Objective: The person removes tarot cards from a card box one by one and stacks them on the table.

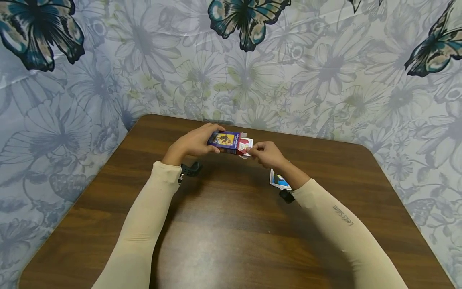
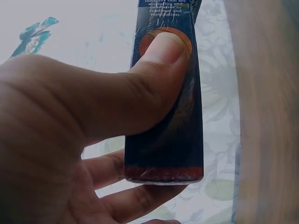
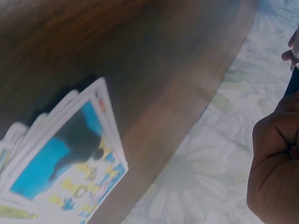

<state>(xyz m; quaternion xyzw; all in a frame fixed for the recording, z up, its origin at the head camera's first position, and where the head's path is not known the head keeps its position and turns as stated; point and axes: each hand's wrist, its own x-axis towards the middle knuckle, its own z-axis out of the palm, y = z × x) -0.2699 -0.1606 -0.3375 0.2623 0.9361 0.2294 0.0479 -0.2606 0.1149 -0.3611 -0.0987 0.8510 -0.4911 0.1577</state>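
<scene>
A purple card box (image 1: 225, 141) with a yellow picture is held above the table in my left hand (image 1: 196, 141). In the left wrist view the thumb presses the box's dark narrow side (image 2: 163, 144), with fingers behind it. Cards (image 1: 246, 145) with white borders and red stick partway out of the box's right end. My right hand (image 1: 267, 154) pinches them at their outer edge. Below the right wrist, a loose stack of picture cards (image 3: 79, 163) lies on the table, partly hidden by the forearm in the head view.
The brown wooden table (image 1: 216, 224) stands against a wall covering (image 1: 325, 80) printed with flowers and butterflies. A black strap device (image 1: 191, 169) sits at the left wrist, another dark device (image 1: 286, 196) at the right wrist.
</scene>
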